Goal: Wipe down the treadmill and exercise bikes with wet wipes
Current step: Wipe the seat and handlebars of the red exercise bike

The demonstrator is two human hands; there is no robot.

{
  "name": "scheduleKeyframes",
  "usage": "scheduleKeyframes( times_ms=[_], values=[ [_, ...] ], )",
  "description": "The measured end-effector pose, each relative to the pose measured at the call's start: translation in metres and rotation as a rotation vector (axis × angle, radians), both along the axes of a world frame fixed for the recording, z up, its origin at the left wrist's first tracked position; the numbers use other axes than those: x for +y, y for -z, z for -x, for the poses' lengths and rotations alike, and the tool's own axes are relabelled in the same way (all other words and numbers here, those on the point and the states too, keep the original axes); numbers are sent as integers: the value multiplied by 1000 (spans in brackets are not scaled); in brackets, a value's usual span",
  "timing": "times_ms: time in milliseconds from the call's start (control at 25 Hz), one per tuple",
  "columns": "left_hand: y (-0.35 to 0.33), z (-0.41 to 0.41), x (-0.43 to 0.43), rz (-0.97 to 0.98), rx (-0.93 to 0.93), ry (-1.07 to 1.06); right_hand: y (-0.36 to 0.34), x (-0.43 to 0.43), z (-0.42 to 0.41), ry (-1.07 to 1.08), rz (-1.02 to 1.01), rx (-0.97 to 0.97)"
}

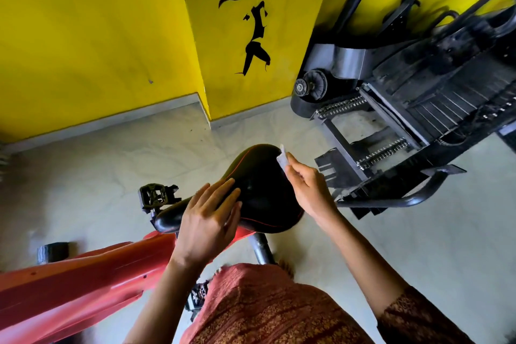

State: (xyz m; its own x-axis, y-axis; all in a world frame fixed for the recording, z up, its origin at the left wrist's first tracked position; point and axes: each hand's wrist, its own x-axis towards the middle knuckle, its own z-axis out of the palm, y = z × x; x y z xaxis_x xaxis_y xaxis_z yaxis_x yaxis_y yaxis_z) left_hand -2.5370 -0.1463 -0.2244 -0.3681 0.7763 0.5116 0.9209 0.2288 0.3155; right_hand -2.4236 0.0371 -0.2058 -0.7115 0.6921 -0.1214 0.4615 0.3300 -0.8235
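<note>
Wiping the saddle (262, 190) of the red bike (83, 282) is the step in hand, by my reading. The right hand (307, 190) is at the saddle's far right rim, fingers (293, 165) pinched together on a small white wipe (281, 159). The wipe touches the rim at the wide end. The left hand (206, 220) lies across the saddle's narrowing part, fingers (226, 190) straight and close together. They lie flat on the cover and grip nothing — a steadying press, it looks like.

Risks from here:
- The wipe is bunched small and only an edge meets the saddle. A pass could skim the rim and leave the top untouched.
- The pinch is thin, so drag on the cover could pull the wipe free and drop it to the floor (139, 153).
- The patch under the left palm gets missed unless that hand shifts.
- If the press eases, the saddle may swivel on its post (261, 248).
- The treadmill (418, 98), right of the saddle and apart from it, shows open chains and slats that a wipe could snag on later.

Hard to make out:
- The wipe is blurred, so I cannot tell how wet or soiled it is.
- The right thumb is hidden behind the fingers.
- The saddle under the left hand is covered, and the post's lower end is lost behind the patterned garment (265, 310).
- The bike runs off the frame left of the saddle — no handlebars seen.
- The treadmill is cut off at the right, and I cannot tell whether it has been wiped.
- No wipe pack is in view.
</note>
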Motion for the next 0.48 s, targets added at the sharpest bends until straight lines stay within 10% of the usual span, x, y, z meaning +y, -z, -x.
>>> scheduleKeyframes(
  times_ms=[160,480],
  values=[
    [-5,15,3,-13,-1,-66,7,-22,1,-243,-397,11],
    [-8,22,-1,-1,-15,-73,11,13,48,-113,-282,-57]
  ],
)
